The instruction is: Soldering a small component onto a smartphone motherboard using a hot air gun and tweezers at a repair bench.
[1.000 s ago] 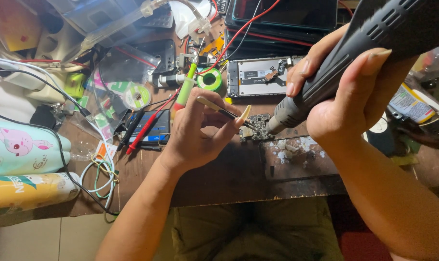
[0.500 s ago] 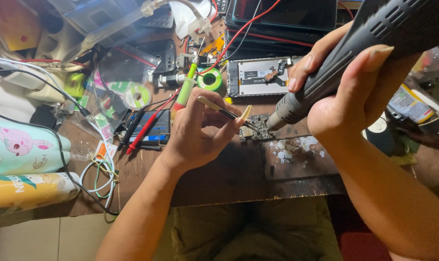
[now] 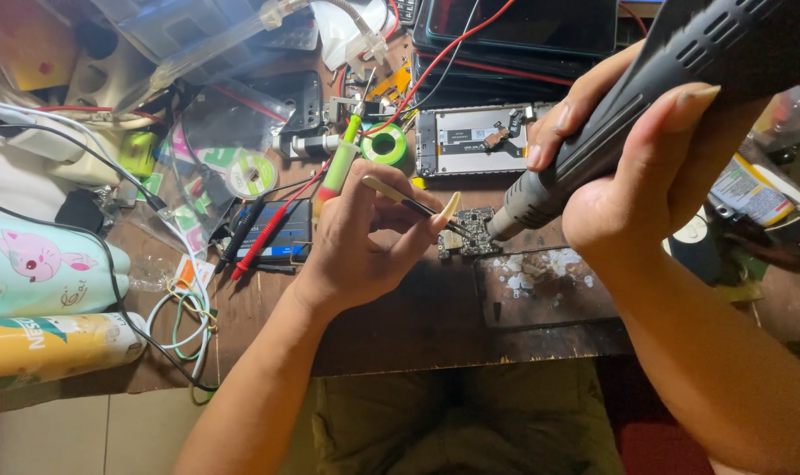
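A small dark circuit board [image 3: 470,232] is lying on the wooden bench [image 3: 391,308], just beside a scorched, white-spattered work pad [image 3: 541,286]. The board is being worked on from both sides. Slim tweezers [image 3: 411,203] are being pinched in the fingers of the left hand [image 3: 365,237], and their tips are being brought down onto the board's left part. A grey hot-air handpiece [image 3: 629,105] is being gripped in the clenched right hand [image 3: 638,167], thumb laid along the top, and its metal nozzle [image 3: 513,214] is being angled down at the board's right edge; whether it is touching cannot be told.

For the step to be done well, the nozzle is probably best being kept just clear of the board and aimed only at the part under the tweezers, so that neighbouring components are not being overheated. The tweezers are likely best being held lightly, so that nothing is being dragged across the pads while the solder is soft. The left wrist is being rested on the bench, which should be helping steadiness.

Behind the board, an opened phone frame [image 3: 470,139], a green solder reel [image 3: 387,145] and red and black probe leads [image 3: 259,237] are lying well clear of the heat.
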